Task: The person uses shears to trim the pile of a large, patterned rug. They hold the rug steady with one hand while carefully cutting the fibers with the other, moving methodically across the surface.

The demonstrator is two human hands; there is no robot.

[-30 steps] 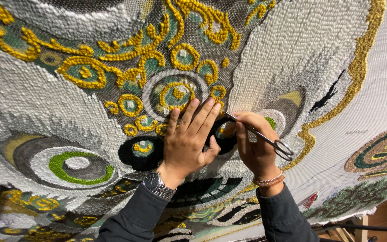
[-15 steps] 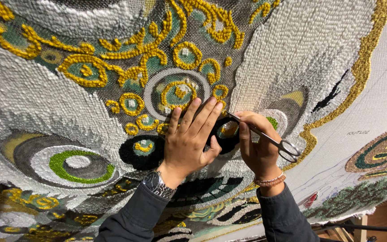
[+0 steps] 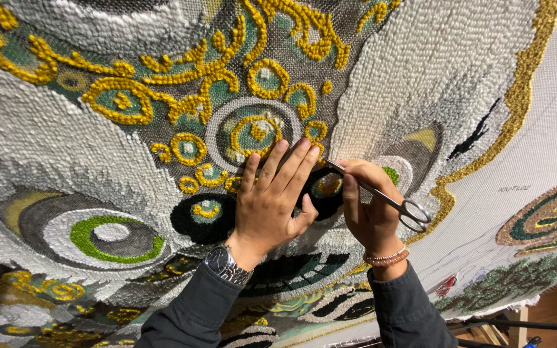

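Right, from the head camera: a big tufted rug [image 3: 66, 142] fills the view, all white loops, yellow scrolls and dark rings. The left hand [image 3: 269, 206] lies open and flat on the pile, fingers spread upward just beside a black ring with a green-and-yellow centre [image 3: 204, 216]. A steel watch [image 3: 227, 264] sits on that wrist. The right hand [image 3: 369, 209] is closed round a pair of scissors [image 3: 381, 196]; the blades point left and disappear behind the left fingertips, so whether they are apart I cannot tell, while the finger loops stick out to the right. A bead bracelet [image 3: 387, 259] rings the right wrist. To trim well here, I would judge: keep the flat palm pressing the pile steady, blades level with the surface, small snips, tips clear of those fingers.
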